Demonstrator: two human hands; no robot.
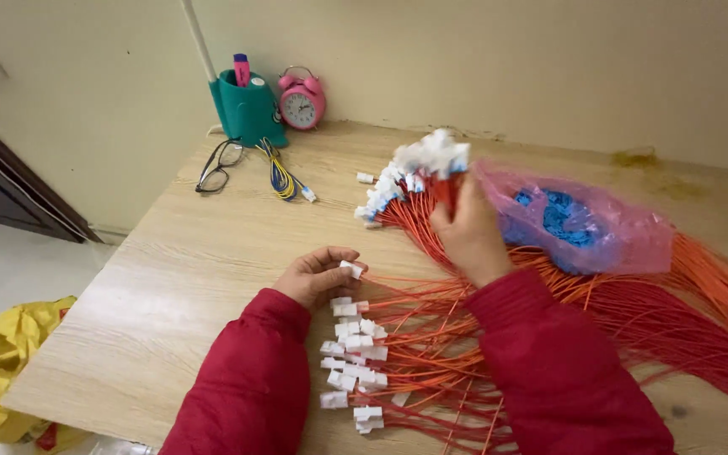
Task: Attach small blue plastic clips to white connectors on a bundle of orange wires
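Left hand (318, 274) rests low on the pale wood-grain laminate surface (170, 278), fingers curled, pinching one small white plastic connector block (352, 269) at the fingertips. Right hand (469, 232) is raised and closed in a fist round a thick bunch of thin orange wires (419, 223), its white-and-blue connector tips (419, 164) fanned out above the knuckles. Both sleeves are red, soft knit. More loose orange wires (684, 329) sprawl across the right half of the surface, glossy and tangled; a row of white connector ends (354, 358) lies just below the left hand. Crinkled pink translucent plastic bag with blue pieces (579, 223) sits just right of the raised hand, on top of the wires. Far left corner: teal plastic pen holder (246, 109), round pink alarm clock (301, 99), black-framed glasses (216, 167), short yellow-blue cable (284, 179). Bare stretch of surface runs along the left edge, well apart from the wires. Yellow crumpled bag (10, 362) lies on the floor past that edge.
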